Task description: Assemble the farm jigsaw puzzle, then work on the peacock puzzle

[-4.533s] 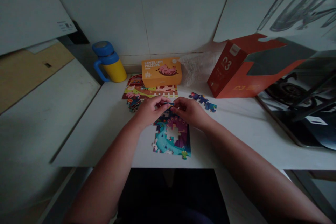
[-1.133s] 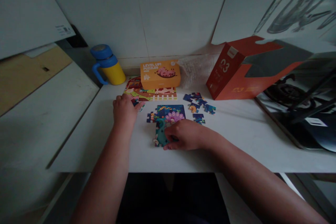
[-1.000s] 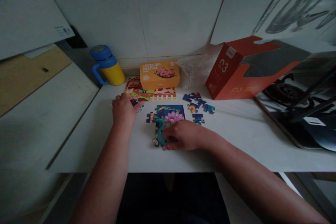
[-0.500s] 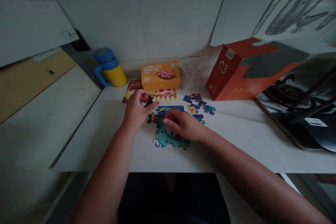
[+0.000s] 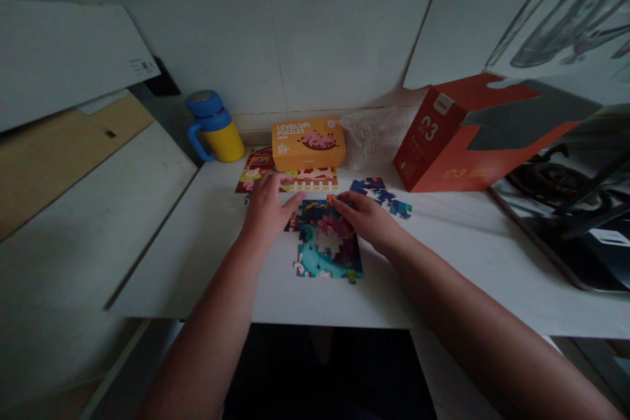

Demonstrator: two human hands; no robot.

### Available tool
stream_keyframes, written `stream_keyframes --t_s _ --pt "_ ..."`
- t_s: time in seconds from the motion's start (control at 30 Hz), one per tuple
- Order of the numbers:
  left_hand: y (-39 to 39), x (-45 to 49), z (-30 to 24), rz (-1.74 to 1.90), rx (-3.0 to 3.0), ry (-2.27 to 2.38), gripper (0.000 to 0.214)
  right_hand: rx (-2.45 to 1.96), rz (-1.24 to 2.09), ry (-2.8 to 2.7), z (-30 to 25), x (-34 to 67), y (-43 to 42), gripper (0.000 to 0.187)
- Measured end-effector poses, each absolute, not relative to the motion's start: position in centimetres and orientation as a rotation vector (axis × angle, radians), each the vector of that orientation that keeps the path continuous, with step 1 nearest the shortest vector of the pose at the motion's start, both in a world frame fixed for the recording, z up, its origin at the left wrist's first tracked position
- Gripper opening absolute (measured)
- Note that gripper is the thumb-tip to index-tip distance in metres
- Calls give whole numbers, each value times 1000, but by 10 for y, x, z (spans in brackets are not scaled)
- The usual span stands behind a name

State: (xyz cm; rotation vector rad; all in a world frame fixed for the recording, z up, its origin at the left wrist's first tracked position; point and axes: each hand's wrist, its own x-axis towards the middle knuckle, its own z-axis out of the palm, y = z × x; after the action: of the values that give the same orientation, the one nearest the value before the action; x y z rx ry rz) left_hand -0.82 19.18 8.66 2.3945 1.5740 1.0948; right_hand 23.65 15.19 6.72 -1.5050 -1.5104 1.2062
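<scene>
A partly joined jigsaw puzzle (image 5: pixel 315 264) with a teal creature lies flat on the white table, a gap showing in its middle. My right hand (image 5: pixel 369 218) is over its upper right edge, thumb and fingertips pinched on a small puzzle piece (image 5: pixel 331 199) with orange on it. To the left, my left hand (image 5: pixel 268 207) hovers with thumb and fingers apart, and I see nothing between them. Some joined pieces beside the puzzle's left edge are partly hidden by that hand. Several loose puzzle pieces (image 5: pixel 401 209) lie to the right, beyond my right hand.
A farm-picture puzzle (image 5: pixel 317 178) lies behind my hands, before an orange puzzle box (image 5: pixel 309 144). A blue and yellow mug (image 5: pixel 221 138) stands back left. Crumpled clear plastic (image 5: pixel 371 138) and a large red-orange box (image 5: pixel 433 144) stand right, near a black stove (image 5: pixel 581 230).
My right hand has moved up and right from the puzzle's middle, uncovering it, and now pinches an orange-marked piece. The dark piece near my left fingers no longer shows there. The view has shifted slightly.
</scene>
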Motion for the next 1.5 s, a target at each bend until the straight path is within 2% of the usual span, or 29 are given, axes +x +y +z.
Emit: stream_keyframes --t_s 0.07,0.17,0.27,0.47,0.6,0.73,0.87,0.97,1.07,1.2,1.27,1.37,1.5 --pt "201 -28 86 1131 2285 1898 30 -1547 1063 -1492 70 242 155 43" --pt "211 -52 82 878 2166 2198 51 -1577 1025 -1414 75 249 157 45" --pt "215 -63 76 664 2098 2184 52 -1566 1039 -1354 78 250 157 45" --pt "213 -59 78 655 2138 2195 50 -1613 1065 -1365 79 246 155 41" --pt "210 -55 85 601 2176 2249 48 -1580 1023 -1429 71 246 158 46" --pt "208 -52 87 630 2222 2224 40 -1597 955 -1515 64 249 161 43" --pt "206 -46 90 939 2301 2122 43 -1654 840 -1619 64 253 162 34" --pt "202 -32 91 1119 2406 1824 45 -1703 666 -1705 65 255 164 25" --pt "195 -10 83 1019 2532 1462 45 -1751 539 -1743 64 257 166 18" --pt "187 14 61 717 2628 1174 48 -1775 484 -1769 62 259 167 21" --pt "188 16 55 659 2635 1144 48 -1794 461 -1787 61 260 167 26" --pt "193 7 60 769 2640 1231 44 -1843 432 -1824 60 260 165 34" --pt "203 -19 76 941 2584 1579 42 -1888 428 -1923 61 258 164 30"
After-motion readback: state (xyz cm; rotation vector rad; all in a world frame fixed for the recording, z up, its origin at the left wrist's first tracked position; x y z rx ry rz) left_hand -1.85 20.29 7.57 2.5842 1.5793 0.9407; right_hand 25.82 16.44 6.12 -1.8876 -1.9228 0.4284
